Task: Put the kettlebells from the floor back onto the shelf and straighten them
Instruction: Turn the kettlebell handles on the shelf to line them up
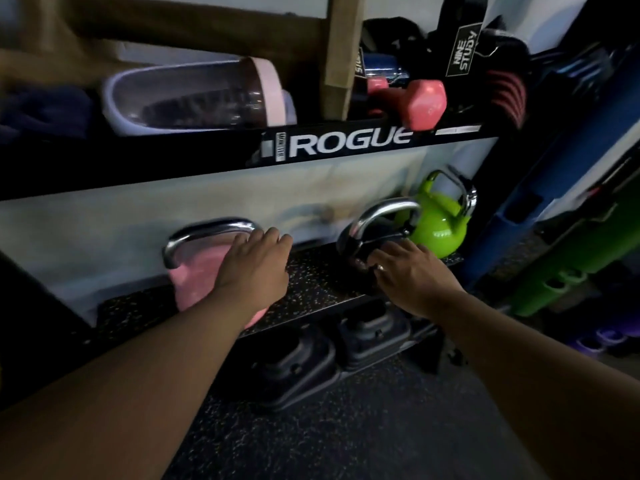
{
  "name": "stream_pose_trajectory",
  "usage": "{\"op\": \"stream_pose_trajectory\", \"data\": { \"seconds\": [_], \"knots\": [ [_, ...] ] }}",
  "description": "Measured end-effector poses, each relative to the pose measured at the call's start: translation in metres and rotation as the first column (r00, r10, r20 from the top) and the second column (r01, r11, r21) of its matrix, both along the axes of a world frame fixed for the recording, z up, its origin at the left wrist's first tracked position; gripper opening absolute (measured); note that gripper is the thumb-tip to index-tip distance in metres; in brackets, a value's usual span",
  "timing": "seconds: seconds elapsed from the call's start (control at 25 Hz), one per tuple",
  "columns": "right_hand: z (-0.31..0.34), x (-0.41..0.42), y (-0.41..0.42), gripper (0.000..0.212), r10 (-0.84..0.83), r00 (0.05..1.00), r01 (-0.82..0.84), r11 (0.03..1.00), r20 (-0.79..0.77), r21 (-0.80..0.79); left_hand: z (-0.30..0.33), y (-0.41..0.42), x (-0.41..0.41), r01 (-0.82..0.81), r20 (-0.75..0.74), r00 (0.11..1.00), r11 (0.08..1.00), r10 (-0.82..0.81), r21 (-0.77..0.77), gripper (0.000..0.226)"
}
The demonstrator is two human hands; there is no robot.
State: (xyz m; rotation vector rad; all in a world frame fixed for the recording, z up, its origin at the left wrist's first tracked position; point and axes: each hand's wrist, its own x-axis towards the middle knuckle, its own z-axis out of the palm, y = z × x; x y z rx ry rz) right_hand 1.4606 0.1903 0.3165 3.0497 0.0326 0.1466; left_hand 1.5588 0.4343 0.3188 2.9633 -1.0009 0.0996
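Three kettlebells with chrome handles stand on the speckled lower shelf. The pink kettlebell is at the left, and my left hand lies flat against its right side, fingers together near the handle. The black kettlebell stands in the middle; my right hand rests on its front with fingers spread over the body. The green kettlebell sits at the far right end of the shelf, behind the black one, untouched. The black body is largely hidden by my hand.
The black upper shelf rail marked ROGUE hangs just above, carrying a clear shaker bottle, a pink dumbbell and black straps. Two black block-shaped bases sit under the lower shelf. Blue and green rolled mats lean at the right.
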Motion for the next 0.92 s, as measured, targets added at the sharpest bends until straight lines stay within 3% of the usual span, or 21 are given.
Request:
{"op": "stream_pose_trajectory", "data": {
  "seconds": [0.08,0.24,0.4,0.52,0.64,0.68,0.76,0.8,0.92],
  "knots": [
    [-0.006,0.022,-0.045,0.023,-0.022,1.0,0.022,0.999,0.015,-0.042,-0.013,-0.045,0.026,0.008,-0.024,1.0,1.0,-0.009,-0.029,0.032],
    [-0.009,0.071,-0.111,0.039,-0.165,0.986,0.163,0.985,0.032,0.052,-0.029,-0.12,0.06,-0.04,-0.107,0.994,0.991,0.026,-0.13,0.043],
    [-0.026,0.112,-0.143,0.052,-0.198,0.98,0.201,0.97,-0.032,0.14,-0.039,-0.19,0.077,-0.156,-0.293,0.954,0.945,0.068,-0.288,0.056],
    [-0.046,0.127,-0.154,0.05,-0.184,0.982,0.189,0.942,-0.043,0.278,-0.053,-0.228,0.073,-0.274,-0.47,0.881,0.86,0.046,-0.43,0.053],
    [-0.063,0.132,-0.16,0.051,-0.062,0.997,0.043,0.937,0.045,0.346,-0.069,-0.242,0.069,-0.351,-0.448,0.891,0.742,0.077,-0.571,0.046],
    [-0.068,0.133,-0.163,0.046,-0.013,0.995,-0.021,0.937,0.095,0.349,-0.072,-0.244,0.068,-0.376,-0.447,0.89,0.701,0.091,-0.606,0.045],
    [-0.071,0.135,-0.168,0.043,-0.05,0.993,-0.012,0.855,0.107,0.519,-0.077,-0.251,0.06,-0.496,-0.512,0.845,0.583,0.153,-0.644,0.046],
    [-0.068,0.136,-0.171,0.047,-0.114,0.991,0.047,0.771,0.064,0.635,-0.078,-0.259,0.055,-0.594,-0.58,0.79,0.486,0.201,-0.641,0.049],
    [-0.059,0.14,-0.184,0.053,-0.171,0.974,0.211,0.426,-0.151,0.88,-0.074,-0.296,0.033,-0.862,-0.817,0.502,0.094,0.282,-0.497,0.078]
  ]
}}
